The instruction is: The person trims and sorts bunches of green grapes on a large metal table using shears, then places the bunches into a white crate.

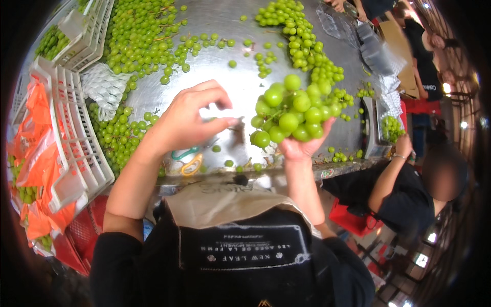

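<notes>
My right hand [302, 146] supports a bunch of green grapes [294, 112] from below, lifted over the steel table [220, 87]. Most of its fingers are hidden behind the fruit. To the left of the bunch, my left hand [197, 115] hovers with fingers bent and thumb apart, and no object shows between them. A blurred dark patch lies just past its thumb; I cannot tell what it is. Close to the near table edge, below my left hand, are a yellow loop-shaped handle [192, 165] and a teal one [185, 152]. Several single grapes [229, 163] lie along that edge.
Loose grapes [140, 36] heap at the far left; more bunches [307, 46] stretch along the far right. White plastic crates [84, 138], one with orange wrapping [38, 148], stand left beside white foam netting [105, 87]. At right, a co-worker's hand [403, 146] reaches to a grape-filled container [378, 130].
</notes>
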Demonstrator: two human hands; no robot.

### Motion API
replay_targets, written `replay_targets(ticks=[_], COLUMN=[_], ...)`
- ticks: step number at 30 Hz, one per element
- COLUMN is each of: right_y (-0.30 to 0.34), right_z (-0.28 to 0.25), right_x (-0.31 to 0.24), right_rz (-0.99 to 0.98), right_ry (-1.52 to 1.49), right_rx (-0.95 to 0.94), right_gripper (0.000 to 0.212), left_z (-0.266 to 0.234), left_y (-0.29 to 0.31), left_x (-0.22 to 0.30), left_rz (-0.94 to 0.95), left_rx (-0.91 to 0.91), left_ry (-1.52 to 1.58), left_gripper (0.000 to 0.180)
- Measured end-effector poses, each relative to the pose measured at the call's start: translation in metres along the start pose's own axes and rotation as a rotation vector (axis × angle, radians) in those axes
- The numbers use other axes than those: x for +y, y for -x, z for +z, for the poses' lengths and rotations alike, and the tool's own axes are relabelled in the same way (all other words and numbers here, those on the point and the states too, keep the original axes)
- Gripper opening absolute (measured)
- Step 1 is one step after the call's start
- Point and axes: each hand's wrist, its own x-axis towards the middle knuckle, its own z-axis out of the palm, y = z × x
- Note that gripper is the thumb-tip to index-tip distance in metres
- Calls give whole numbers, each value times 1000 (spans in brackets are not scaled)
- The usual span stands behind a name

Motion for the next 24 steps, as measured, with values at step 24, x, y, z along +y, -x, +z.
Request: replay_targets(ticks=[24], right_y=[-2], right_z=[-2], right_x=[-9], right_rz=[40], right_ry=[-93], right_rx=[-26], right_gripper=[70], left_z=[42], left_y=[114], left_x=[-108], left_rz=[-303], left_rx=[70], left_ry=[-480], left_gripper=[39])
